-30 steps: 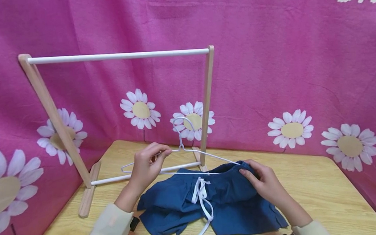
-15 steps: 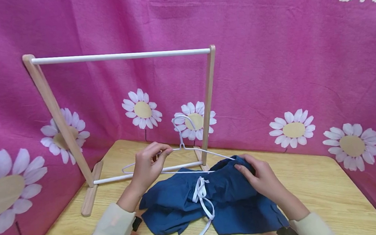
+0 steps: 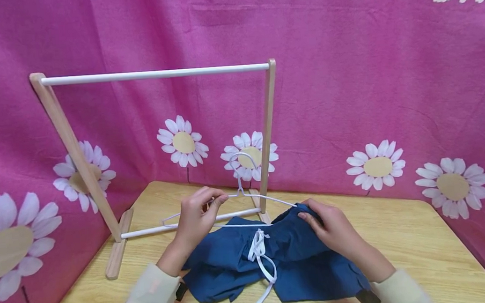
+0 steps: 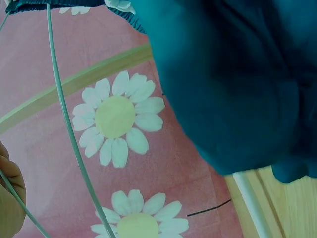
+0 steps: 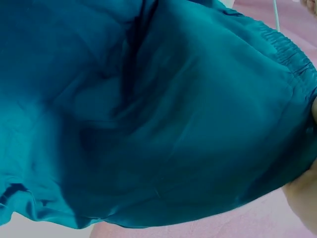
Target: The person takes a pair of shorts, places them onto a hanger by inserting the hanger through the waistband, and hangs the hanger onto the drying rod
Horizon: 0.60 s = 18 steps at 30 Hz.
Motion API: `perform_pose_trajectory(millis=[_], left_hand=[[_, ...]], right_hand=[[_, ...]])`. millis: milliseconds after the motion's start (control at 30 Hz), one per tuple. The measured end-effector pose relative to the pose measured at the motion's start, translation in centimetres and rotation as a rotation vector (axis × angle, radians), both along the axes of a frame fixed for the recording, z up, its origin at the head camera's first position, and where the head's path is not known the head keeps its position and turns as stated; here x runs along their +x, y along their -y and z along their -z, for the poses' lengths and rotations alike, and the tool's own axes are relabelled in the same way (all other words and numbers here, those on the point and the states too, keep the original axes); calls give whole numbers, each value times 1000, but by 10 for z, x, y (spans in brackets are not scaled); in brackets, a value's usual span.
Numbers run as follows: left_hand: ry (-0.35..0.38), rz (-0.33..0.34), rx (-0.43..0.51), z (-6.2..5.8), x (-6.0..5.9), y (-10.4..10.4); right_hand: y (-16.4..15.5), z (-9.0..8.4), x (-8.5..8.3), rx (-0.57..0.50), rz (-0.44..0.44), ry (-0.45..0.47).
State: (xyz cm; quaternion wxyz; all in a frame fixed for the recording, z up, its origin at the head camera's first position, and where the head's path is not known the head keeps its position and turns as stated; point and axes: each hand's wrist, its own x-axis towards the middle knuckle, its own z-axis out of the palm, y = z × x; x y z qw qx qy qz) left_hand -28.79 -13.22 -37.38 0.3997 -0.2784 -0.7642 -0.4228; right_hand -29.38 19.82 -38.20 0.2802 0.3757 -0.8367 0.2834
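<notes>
Head view, what has the left hand [image 3: 196,215] got?
— Its fingers [image 3: 216,201] are curled round a white wire hanger [image 3: 245,196], pinching it just below the hook.
— And the right hand [image 3: 330,227]?
— It grips the waistband of the blue shorts [image 3: 271,262], which lie on the desk [image 3: 422,251]; the hanger's right end is tucked inside them.
— Behind?
— A wooden clothes rack [image 3: 154,74] before a pink daisy cloth [image 3: 346,69].

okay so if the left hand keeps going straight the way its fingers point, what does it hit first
Probably the neck of the wire hanger, just beyond the left hand, whose fingers pinch the hanger's arm. Past that stands the rack's right post, though depth is hard to judge.
</notes>
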Motion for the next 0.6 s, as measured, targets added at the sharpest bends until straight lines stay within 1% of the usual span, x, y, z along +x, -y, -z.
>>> perform_pose_trajectory(millis=[133, 300, 433, 600], left_hand=[[6, 7, -1, 2, 2, -6], [24, 4, -4, 0, 7, -15], [55, 10, -8, -2, 8, -20], [66, 24, -20, -2, 10, -26]], right_hand=[[3, 1, 1, 7, -36, -23], [3, 2, 4, 45, -14, -22], [3, 2, 5, 36, -2, -22], [5, 2, 5, 26, -21, -35]])
